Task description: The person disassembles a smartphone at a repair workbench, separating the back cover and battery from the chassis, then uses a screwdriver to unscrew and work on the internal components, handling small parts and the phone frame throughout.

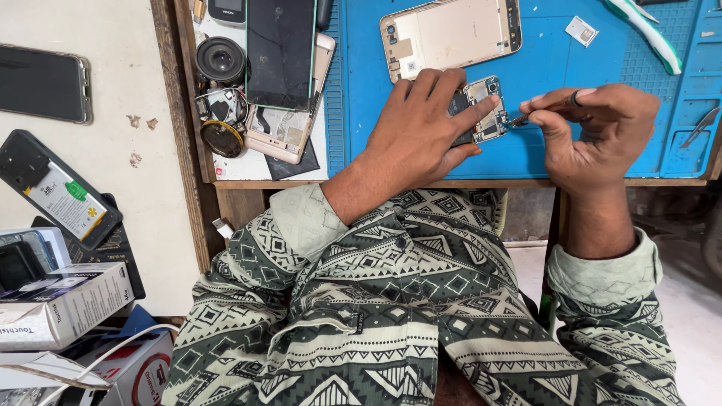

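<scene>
board (482, 110) out of the phone, lying on the blue mat (556, 68) | left hand (421, 128) pins it flat | right hand (602, 124) pinches tweezers (519, 119) at its edge | gold back shell (451, 34) already stripped, set aside above | reassembly not begun, I'd judge

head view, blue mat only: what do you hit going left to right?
Left hand → circuit board pinned under its fingers → tool tip at the board's edge → right hand pinching the tool → green-and-white tool at the far side → tweezers.
</scene>
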A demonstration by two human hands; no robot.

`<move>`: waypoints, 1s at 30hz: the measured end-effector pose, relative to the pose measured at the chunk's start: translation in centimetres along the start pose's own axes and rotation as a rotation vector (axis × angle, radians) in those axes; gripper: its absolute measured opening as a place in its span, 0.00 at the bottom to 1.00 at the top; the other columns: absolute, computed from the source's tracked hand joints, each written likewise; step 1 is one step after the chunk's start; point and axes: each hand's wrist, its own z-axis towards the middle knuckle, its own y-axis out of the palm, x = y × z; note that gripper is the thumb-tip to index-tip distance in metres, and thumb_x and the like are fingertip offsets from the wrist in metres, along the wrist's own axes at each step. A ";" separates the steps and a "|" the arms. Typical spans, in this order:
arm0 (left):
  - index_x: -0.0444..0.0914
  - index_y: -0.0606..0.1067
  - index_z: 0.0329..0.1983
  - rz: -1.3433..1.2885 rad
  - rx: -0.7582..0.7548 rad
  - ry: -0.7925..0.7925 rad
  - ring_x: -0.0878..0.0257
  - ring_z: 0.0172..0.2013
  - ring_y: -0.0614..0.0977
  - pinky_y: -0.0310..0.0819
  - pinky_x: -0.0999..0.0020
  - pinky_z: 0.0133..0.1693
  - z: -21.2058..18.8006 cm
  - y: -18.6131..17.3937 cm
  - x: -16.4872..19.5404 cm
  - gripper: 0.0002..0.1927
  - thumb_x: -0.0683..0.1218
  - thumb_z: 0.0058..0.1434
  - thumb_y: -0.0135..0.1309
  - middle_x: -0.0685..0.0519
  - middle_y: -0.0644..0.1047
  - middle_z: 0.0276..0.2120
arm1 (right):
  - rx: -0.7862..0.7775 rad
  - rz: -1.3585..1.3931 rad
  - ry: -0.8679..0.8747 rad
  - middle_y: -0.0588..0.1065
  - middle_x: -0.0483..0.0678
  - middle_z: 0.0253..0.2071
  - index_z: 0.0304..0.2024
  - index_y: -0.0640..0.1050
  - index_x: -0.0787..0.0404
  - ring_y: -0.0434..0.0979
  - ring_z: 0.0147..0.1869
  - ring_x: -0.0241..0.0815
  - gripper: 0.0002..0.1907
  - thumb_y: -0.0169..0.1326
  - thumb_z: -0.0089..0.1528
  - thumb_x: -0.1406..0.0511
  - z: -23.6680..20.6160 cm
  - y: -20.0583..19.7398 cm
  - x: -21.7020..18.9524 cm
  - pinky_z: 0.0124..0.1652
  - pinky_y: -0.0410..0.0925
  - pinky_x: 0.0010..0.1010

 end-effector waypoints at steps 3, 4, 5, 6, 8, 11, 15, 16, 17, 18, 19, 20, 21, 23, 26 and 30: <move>0.49 0.73 0.66 -0.005 0.008 0.001 0.50 0.53 0.70 0.67 0.52 0.48 0.1 0.0 0.0 0.35 0.64 0.58 0.64 0.44 0.68 0.56 | 0.015 -0.104 -0.041 0.74 0.58 0.42 0.57 0.58 0.63 0.86 0.47 0.52 0.27 0.64 0.71 0.76 0.3 0.0 -0.1 0.43 0.80 0.34; 0.49 0.73 0.66 -0.005 0.005 -0.002 0.50 0.53 0.70 0.67 0.52 0.48 0.0 0.0 0.0 0.35 0.64 0.58 0.64 0.45 0.68 0.56 | 0.026 -0.158 -0.061 0.76 0.57 0.40 0.56 0.59 0.63 0.86 0.46 0.52 0.28 0.67 0.69 0.75 0.4 0.1 -0.2 0.42 0.80 0.34; 0.49 0.74 0.66 -0.005 0.002 -0.004 0.50 0.53 0.70 0.67 0.52 0.48 0.0 -0.1 -0.1 0.35 0.64 0.58 0.64 0.45 0.68 0.56 | 0.013 -0.206 -0.094 0.78 0.59 0.39 0.55 0.61 0.63 0.85 0.44 0.52 0.28 0.67 0.65 0.73 0.5 0.0 -0.4 0.40 0.77 0.34; 0.50 0.74 0.66 -0.006 -0.001 -0.006 0.50 0.53 0.70 0.67 0.52 0.48 0.0 -0.1 -0.1 0.34 0.64 0.58 0.64 0.45 0.68 0.56 | 0.000 -0.254 -0.128 0.79 0.60 0.38 0.53 0.62 0.63 0.84 0.42 0.52 0.29 0.67 0.60 0.71 0.7 0.0 -0.5 0.38 0.75 0.34; 0.50 0.74 0.66 -0.010 -0.002 -0.004 0.50 0.53 0.70 0.67 0.52 0.48 0.1 0.0 -0.1 0.34 0.64 0.58 0.64 0.45 0.68 0.56 | -0.032 -0.210 -0.131 0.80 0.59 0.41 0.54 0.62 0.62 0.83 0.45 0.51 0.27 0.66 0.62 0.69 1.0 0.0 -0.6 0.43 0.74 0.33; 0.49 0.74 0.66 -0.026 0.014 -0.007 0.50 0.54 0.70 0.67 0.53 0.49 0.1 0.1 -0.1 0.34 0.64 0.59 0.64 0.45 0.68 0.57 | -0.069 -0.046 -0.067 0.80 0.55 0.45 0.56 0.62 0.58 0.84 0.52 0.48 0.23 0.64 0.71 0.72 1.2 0.2 -0.5 0.50 0.74 0.30; 0.49 0.74 0.65 -0.010 0.012 -0.007 0.50 0.53 0.70 0.67 0.52 0.47 0.2 0.2 -0.1 0.34 0.65 0.58 0.64 0.44 0.68 0.56 | -0.031 -0.154 -0.067 0.80 0.53 0.37 0.53 0.65 0.59 0.85 0.43 0.47 0.24 0.67 0.66 0.75 0.7 0.2 -0.1 0.39 0.69 0.29; 0.49 0.74 0.65 -0.010 0.014 -0.003 0.50 0.53 0.70 0.67 0.52 0.47 0.3 0.2 -0.2 0.34 0.64 0.58 0.64 0.44 0.68 0.56 | -0.012 -0.178 -0.071 0.80 0.53 0.37 0.53 0.65 0.59 0.85 0.42 0.47 0.24 0.67 0.67 0.75 0.5 0.3 0.0 0.38 0.69 0.30; 0.49 0.74 0.66 -0.010 0.014 -0.001 0.49 0.53 0.70 0.67 0.52 0.47 0.3 0.2 -0.2 0.34 0.64 0.59 0.64 0.44 0.68 0.56 | 0.000 -0.166 -0.062 0.79 0.53 0.37 0.55 0.65 0.59 0.86 0.43 0.46 0.24 0.68 0.68 0.74 0.2 0.4 0.1 0.37 0.71 0.28; 0.49 0.74 0.66 -0.011 0.015 0.000 0.49 0.53 0.70 0.67 0.52 0.47 0.2 0.2 -0.2 0.34 0.64 0.59 0.64 0.44 0.68 0.56 | 0.011 -0.153 -0.053 0.78 0.53 0.38 0.56 0.66 0.59 0.86 0.43 0.46 0.25 0.69 0.70 0.74 -0.1 0.6 0.1 0.35 0.72 0.25; 0.49 0.74 0.66 -0.011 0.012 -0.004 0.49 0.53 0.70 0.67 0.52 0.47 0.2 0.2 -0.2 0.34 0.64 0.59 0.64 0.44 0.68 0.56 | 0.022 -0.139 -0.044 0.77 0.53 0.38 0.57 0.66 0.58 0.87 0.44 0.46 0.25 0.70 0.71 0.73 -0.3 0.7 0.2 0.34 0.73 0.23; 0.49 0.74 0.65 -0.010 0.009 -0.005 0.49 0.52 0.70 0.67 0.52 0.47 0.2 0.2 -0.2 0.34 0.64 0.59 0.64 0.44 0.68 0.56 | 0.025 -0.165 -0.053 0.78 0.52 0.39 0.57 0.66 0.58 0.86 0.43 0.45 0.25 0.70 0.70 0.73 -0.5 0.7 0.2 0.33 0.72 0.24; 0.49 0.74 0.65 -0.010 0.006 -0.006 0.49 0.52 0.70 0.67 0.52 0.47 0.3 0.2 -0.2 0.34 0.64 0.59 0.64 0.44 0.68 0.56 | 0.027 -0.191 -0.061 0.79 0.52 0.39 0.57 0.66 0.58 0.86 0.42 0.44 0.25 0.70 0.68 0.72 -0.7 0.7 0.3 0.31 0.71 0.24; 0.49 0.74 0.65 -0.009 0.014 -0.003 0.50 0.53 0.70 0.67 0.53 0.48 0.3 0.3 -0.2 0.34 0.65 0.59 0.63 0.44 0.68 0.57 | 0.032 -0.218 -0.061 0.78 0.52 0.39 0.58 0.66 0.59 0.86 0.42 0.44 0.26 0.71 0.68 0.72 -0.9 0.6 0.4 0.30 0.70 0.24; 0.49 0.74 0.65 -0.012 0.019 0.003 0.50 0.53 0.70 0.67 0.53 0.48 0.3 0.4 -0.2 0.34 0.65 0.59 0.63 0.45 0.68 0.57 | 0.033 -0.212 -0.050 0.76 0.54 0.39 0.59 0.67 0.60 0.87 0.44 0.47 0.27 0.72 0.69 0.72 -1.3 0.7 0.6 0.32 0.72 0.23; 0.48 0.73 0.66 -0.003 0.017 0.018 0.49 0.53 0.70 0.67 0.53 0.47 0.2 0.5 -0.3 0.34 0.65 0.60 0.63 0.44 0.68 0.57 | 0.015 -0.135 -0.058 0.76 0.54 0.37 0.62 0.64 0.59 0.87 0.45 0.49 0.27 0.68 0.71 0.72 -1.3 0.5 1.6 0.37 0.76 0.28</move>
